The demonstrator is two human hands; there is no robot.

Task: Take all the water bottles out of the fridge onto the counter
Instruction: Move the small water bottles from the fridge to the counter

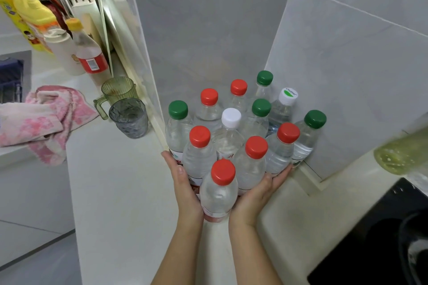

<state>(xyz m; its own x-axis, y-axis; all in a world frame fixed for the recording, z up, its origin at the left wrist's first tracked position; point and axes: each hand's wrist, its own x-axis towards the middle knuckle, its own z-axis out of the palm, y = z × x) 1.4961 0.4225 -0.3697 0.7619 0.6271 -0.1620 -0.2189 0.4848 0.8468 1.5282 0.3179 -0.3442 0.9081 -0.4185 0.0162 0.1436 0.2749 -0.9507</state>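
a cluster of water bottles (228,139), capped red, green and white, is stood upright on the pale worktop (120,180) in a tiled corner. it is flanked by the left grip (185,185) and right grip (257,192), both released, with straight fingers pressed against the nearest bottles. a grey cup (128,118) and pink towel (41,120) are seen further left.

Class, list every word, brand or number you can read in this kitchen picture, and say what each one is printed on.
"Cestbon", as far as it reads: on the white bottle cap with a green mark, back right of the group.
Red labels on the water bottles: mostly hidden, unreadable.
Red label on the orange-capped bottle: too small to read.
Labels on the yellow bottles: blurred.
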